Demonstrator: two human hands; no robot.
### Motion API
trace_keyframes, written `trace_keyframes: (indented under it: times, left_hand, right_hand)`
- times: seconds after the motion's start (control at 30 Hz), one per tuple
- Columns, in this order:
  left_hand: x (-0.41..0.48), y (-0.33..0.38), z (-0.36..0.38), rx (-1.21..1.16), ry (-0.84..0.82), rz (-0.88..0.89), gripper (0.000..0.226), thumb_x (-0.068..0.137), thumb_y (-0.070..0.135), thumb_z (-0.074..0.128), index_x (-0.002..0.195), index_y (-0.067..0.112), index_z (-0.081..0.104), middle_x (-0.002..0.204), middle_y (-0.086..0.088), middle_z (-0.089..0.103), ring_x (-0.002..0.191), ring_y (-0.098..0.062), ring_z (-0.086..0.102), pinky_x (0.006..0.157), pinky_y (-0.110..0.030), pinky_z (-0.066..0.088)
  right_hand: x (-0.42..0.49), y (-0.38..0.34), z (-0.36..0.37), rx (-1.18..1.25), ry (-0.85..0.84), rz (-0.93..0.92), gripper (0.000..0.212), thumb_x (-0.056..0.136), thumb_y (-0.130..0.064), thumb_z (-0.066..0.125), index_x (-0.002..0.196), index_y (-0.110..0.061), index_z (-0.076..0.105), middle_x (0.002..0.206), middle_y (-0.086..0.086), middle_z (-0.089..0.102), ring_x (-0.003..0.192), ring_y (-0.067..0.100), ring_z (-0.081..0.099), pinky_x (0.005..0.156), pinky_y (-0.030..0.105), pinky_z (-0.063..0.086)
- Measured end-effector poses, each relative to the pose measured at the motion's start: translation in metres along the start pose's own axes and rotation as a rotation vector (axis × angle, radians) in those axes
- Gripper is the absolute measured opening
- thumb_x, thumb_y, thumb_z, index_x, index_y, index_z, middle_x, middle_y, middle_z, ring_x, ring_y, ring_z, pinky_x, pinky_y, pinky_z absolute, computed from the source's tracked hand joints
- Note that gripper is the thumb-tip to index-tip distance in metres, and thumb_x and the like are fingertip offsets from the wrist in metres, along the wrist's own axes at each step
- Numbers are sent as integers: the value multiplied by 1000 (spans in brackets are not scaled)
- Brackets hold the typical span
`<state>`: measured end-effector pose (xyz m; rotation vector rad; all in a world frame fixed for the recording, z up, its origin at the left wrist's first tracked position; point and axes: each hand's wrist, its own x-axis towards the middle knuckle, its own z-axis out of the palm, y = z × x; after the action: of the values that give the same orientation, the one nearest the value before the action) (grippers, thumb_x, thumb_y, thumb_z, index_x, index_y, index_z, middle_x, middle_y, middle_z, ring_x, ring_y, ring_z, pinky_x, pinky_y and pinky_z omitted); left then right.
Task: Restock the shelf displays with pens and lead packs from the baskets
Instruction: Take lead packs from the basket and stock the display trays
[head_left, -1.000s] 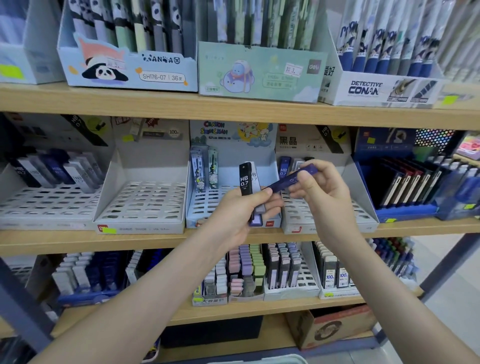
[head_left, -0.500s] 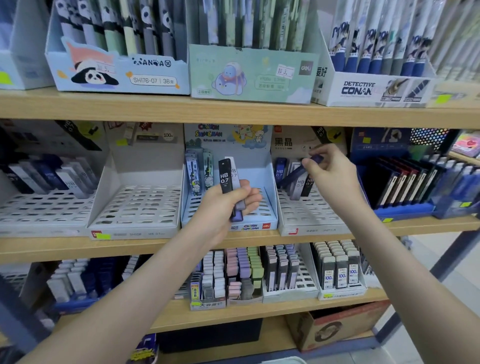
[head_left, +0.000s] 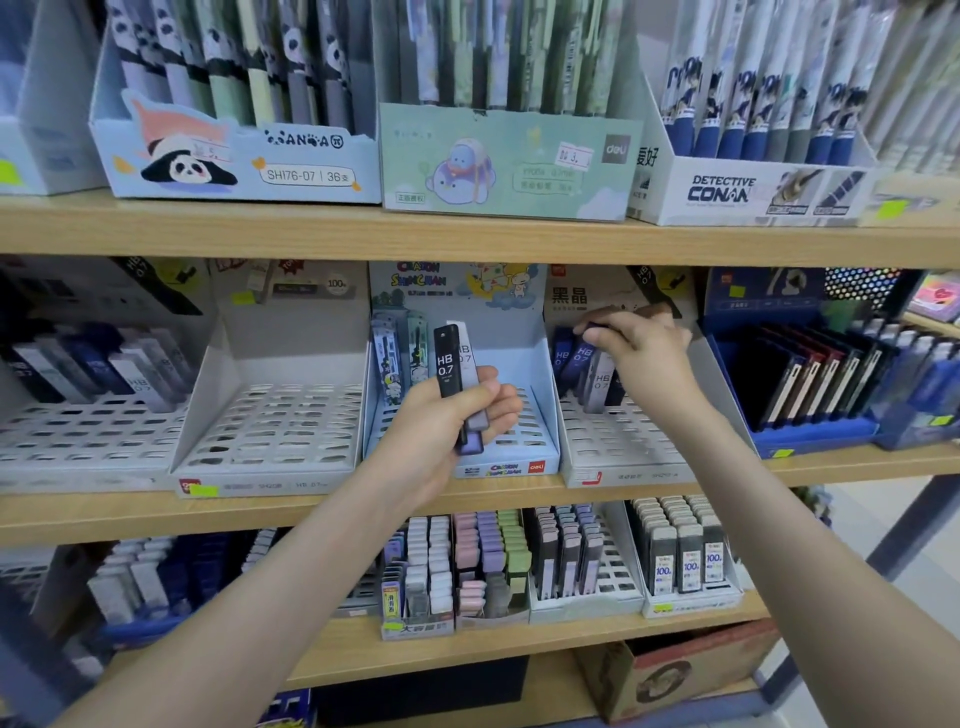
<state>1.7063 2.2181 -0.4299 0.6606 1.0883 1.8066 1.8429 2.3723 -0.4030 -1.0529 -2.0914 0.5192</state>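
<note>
Centre frame: left hand (head_left: 441, 421) curled round a fan of lead packs (head_left: 448, 364), lower ends buried in the palm, can't count them. Right of centre: right hand (head_left: 641, 353) pinching dark blue pack (head_left: 589, 329) at back of white tray (head_left: 623, 447), mostly hidden in the grip. Top-row pen boxes (head_left: 509, 161) cut off by frame edge.

Stationery shop: price-tagged pen displays (head_left: 506, 166)
</note>
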Motion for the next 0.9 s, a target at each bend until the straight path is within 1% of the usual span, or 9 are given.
trace_keyframes:
  times: [0.13,0.23,0.3,0.33,0.4,0.67,0.73,0.8,0.9]
  left_hand:
    - [0,-1,1,19,-22,11,14,93,-1,55,107,1,60,82,-12,72,73,-17,72,64,-24,58]
    - [1,0,1,27,-24,15,14,94,-1,55,106,2,60,82,-12,72,73,-17,72,64,-23,58]
    - [1,0,1,28,-21,17,14,94,-1,55,106,2,60,83,-12,72,74,-17,72,65,-24,59]
    - [1,0,2,28,-19,16,14,94,-1,55,107,2,59,84,-13,72,74,-17,72,65,-24,59]
    - [1,-1,3,27,-18,15,14,94,-1,54,106,2,59,84,-12,72,73,-17,72,64,-24,59]
    - [2,-2,3,39,-17,18,12,94,-1,54,104,3,60,81,-10,73,73,-16,72,64,-23,58]
    - [2,-2,4,46,-20,27,12,94,-1,55,105,3,60,81,-10,72,74,-16,72,64,-23,58]
    - [2,-2,4,52,-19,38,13,94,0,55,105,4,60,81,-9,73,74,-16,72,64,-23,58]
    - [2,-3,4,64,-20,53,12,94,0,54,104,5,60,80,-9,73,73,-16,72,63,-22,58]
  right_hand:
    - [4,4,-2,30,-27,17,26,96,-32,53,118,-26,66,109,4,37,120,27,27,96,32,27]
    - [9,2,-4,38,-38,-85,22,94,-24,57,109,-15,70,100,0,56,102,17,44,75,19,33]
    - [12,0,-5,37,-60,-121,20,93,-21,58,105,-11,71,93,-2,60,89,13,49,62,8,33]
    - [13,-1,-5,31,-75,-131,20,93,-21,58,105,-11,71,94,-2,61,88,12,49,61,11,33]
    - [15,0,-6,31,-106,-130,21,93,-22,58,107,-13,71,98,-1,63,92,12,51,70,19,33]
    - [20,3,-9,38,-171,-72,20,93,-24,59,107,-19,71,110,1,67,103,16,54,84,25,37]
    - [21,1,-9,-26,-199,-96,22,95,-26,55,110,-21,70,114,1,66,111,20,53,97,31,35]
    - [22,-1,-7,-149,-219,-106,27,99,-30,48,115,-20,68,118,5,65,118,26,49,109,37,24]
    - [24,0,-1,-218,-183,-158,30,100,-26,46,121,-16,65,121,10,63,118,29,49,102,33,32]
